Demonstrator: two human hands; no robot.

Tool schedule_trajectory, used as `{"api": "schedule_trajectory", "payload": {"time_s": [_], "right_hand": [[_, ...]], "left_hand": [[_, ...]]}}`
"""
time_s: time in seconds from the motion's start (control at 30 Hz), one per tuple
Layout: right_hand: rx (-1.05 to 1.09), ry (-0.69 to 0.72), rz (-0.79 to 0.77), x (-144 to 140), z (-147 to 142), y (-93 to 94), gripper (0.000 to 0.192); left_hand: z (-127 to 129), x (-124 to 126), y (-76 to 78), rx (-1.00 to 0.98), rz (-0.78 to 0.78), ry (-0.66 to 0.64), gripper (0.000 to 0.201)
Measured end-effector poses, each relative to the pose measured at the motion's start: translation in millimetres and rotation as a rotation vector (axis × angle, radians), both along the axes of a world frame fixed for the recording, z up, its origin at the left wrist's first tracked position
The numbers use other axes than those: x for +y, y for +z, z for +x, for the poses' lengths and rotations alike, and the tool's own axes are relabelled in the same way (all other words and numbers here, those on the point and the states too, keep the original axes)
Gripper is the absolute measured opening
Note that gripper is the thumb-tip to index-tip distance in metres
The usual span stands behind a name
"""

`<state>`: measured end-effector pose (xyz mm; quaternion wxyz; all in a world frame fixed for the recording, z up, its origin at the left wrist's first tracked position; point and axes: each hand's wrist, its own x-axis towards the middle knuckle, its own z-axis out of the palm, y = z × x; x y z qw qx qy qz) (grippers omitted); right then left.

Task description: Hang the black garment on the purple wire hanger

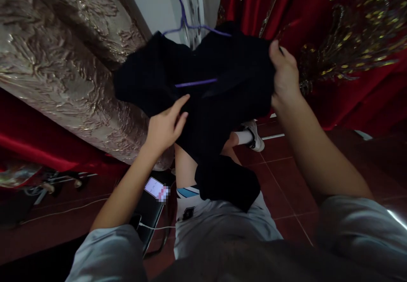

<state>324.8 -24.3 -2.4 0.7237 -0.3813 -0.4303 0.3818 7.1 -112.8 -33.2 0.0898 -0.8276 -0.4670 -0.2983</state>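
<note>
Black garment on purple hanger, gold brocade fabric, red gold-embroidered cloth, dark red floor tiles.

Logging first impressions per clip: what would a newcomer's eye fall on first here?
A black garment on a purple hanger fills the centre, gripped at its right edge by the right hand while the left hand touches its lower left. Gold-embroidered red fabric hangs at the right, pale gold brocade at the left.

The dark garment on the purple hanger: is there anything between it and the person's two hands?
Nothing visible. The right hand grips the black cloth garment at its upper right edge, and the left hand touches its lower left part. The thin purple wire hanger sits inside the cloth.
</note>
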Motion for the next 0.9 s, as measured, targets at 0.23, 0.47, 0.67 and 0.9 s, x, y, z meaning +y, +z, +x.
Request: {"api": "schedule_trajectory", "payload": {"time_s": [0.23, 0.47, 0.67, 0.9], "right_hand": [[-0.118, -0.106, -0.026, -34.0, 19.4, -53.2, 0.028], [-0.160, -0.777, 0.366, -88.3, -38.1, -66.5, 0.027], [-0.159, 0.309, -0.169, -147.2, -112.7, -117.7, 0.040], [-0.232, 0.434, -0.333, -128.4, -119.9, -133.2, 0.053]], "left_hand": [[20.8, -12.8, -35.9, -0.218, -0.079, 0.039, 0.033], [68.0, -42.7, -72.5, -0.966, 0.025, 0.018, 0.024], [96.4, -55.6, -83.7, -1.352, -0.035, -0.039, 0.049], [91.1, -67.4, -72.8, -1.255, -0.109, 0.001, 0.024]]}}
